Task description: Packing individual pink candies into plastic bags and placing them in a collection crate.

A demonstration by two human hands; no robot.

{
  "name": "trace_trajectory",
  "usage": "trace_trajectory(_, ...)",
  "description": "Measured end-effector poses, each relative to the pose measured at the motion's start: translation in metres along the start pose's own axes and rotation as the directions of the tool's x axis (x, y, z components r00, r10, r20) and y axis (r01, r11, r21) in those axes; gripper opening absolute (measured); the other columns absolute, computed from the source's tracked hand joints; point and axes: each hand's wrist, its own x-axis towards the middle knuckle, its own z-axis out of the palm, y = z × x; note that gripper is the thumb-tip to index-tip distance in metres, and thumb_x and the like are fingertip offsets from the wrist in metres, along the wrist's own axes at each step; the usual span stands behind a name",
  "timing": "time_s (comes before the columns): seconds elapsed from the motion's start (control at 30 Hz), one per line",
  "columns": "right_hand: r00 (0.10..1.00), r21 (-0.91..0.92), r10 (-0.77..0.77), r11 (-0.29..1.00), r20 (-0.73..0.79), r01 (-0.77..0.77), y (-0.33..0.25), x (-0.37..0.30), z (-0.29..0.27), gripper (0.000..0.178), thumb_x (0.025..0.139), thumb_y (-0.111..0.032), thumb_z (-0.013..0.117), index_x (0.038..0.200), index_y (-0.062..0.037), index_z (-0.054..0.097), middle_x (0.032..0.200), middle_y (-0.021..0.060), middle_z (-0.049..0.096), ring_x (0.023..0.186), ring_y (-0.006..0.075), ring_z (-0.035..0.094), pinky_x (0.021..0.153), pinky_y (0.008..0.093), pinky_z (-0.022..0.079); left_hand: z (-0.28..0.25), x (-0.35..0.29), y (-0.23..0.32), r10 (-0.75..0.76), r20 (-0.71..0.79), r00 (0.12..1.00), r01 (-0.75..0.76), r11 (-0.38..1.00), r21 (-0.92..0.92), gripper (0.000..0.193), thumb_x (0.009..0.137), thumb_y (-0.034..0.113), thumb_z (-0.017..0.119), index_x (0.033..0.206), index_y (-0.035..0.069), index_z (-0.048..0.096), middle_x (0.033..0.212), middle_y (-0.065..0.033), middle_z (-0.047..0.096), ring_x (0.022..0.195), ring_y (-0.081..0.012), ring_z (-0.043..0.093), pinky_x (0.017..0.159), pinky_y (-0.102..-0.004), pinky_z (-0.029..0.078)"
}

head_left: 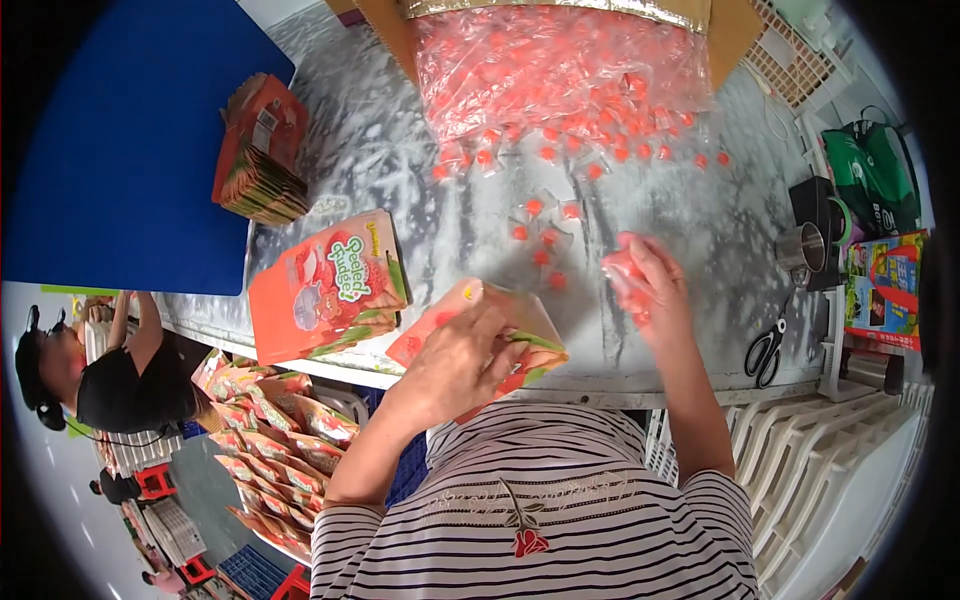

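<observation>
My left hand (455,365) is closed on a red candy pouch (525,308), held tilted at the table's front edge. To the right, my right hand (655,295) is raised over the table, its fingers wrapped round several clear-wrapped red candies (632,290). Between the hands and the box lie a few loose wrapped candies (548,238). Beyond them, a big clear plastic bag (560,75) of the same candies spills from a cardboard box (735,45). Flat red pouches (325,285) lie left of my left hand.
A standing stack of pouches (262,150) is beside a blue panel (130,140). Filled pouches (280,440) crowd a container below the table's left edge. Black-handled scissors (765,355) and a metal cup (800,248) are at right, above white crates (810,460). Another person (130,385) works at far left.
</observation>
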Motion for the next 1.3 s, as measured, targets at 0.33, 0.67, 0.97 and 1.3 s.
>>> trace_trajectory(0.33,0.844,-0.311,-0.370,0.809,0.389,0.498,0.032,-0.014,0.074,0.024,0.100,-0.022,0.049,0.112,-0.0024,0.056,0.095,0.0047,0.065,0.077,0.0057,0.055,0.068,0.0207,0.047,0.000,0.002,0.008,0.076,0.037,0.996,-0.076,0.997,0.008,0.012,0.087,0.005,0.059,0.095,-0.002,0.054,0.090,-0.0211,0.056,0.084,-0.0401,0.058,0.071,-0.0464,0.047)
trace_trajectory(0.67,0.682,-0.529,-0.358,0.440,0.637,0.725,0.036,-0.031,0.061,0.027,0.094,-0.005,0.050,0.121,0.0008,0.047,0.127,0.0195,0.051,0.106,0.0273,0.059,0.087,0.0336,0.049,0.002,0.000,-0.008,0.050,-0.060,0.997,-0.055,0.995,-0.086,0.009,0.087,0.005,0.059,0.093,-0.002,0.055,0.088,-0.0184,0.057,0.081,-0.0375,0.057,0.072,-0.0434,0.047)
trace_trajectory(0.97,0.591,-0.551,-0.464,0.236,0.660,0.800,0.032,-0.042,0.063,0.034,0.087,-0.007,0.060,0.118,0.0005,0.051,0.120,0.0162,0.058,0.110,0.0326,0.059,0.104,0.0495,0.038,0.004,-0.001,-0.007,0.039,-0.087,0.995,-0.044,0.998,-0.053,0.012,0.087,0.004,0.062,0.098,0.002,0.059,0.089,-0.0136,0.061,0.083,-0.0330,0.061,0.071,-0.0396,0.050)
trace_trajectory(1.3,0.845,-0.551,-0.307,0.650,0.439,0.523,0.010,0.006,0.046,0.031,0.096,-0.017,0.053,0.122,-0.0003,0.055,0.116,0.0117,0.063,0.107,0.0207,0.059,0.092,0.0325,0.046,-0.004,-0.020,-0.009,0.076,-0.285,0.956,-0.087,0.996,-0.027,0.010,0.087,0.009,0.064,0.088,0.000,0.058,0.082,-0.0148,0.059,0.067,-0.0317,0.060,0.059,-0.0379,0.049)
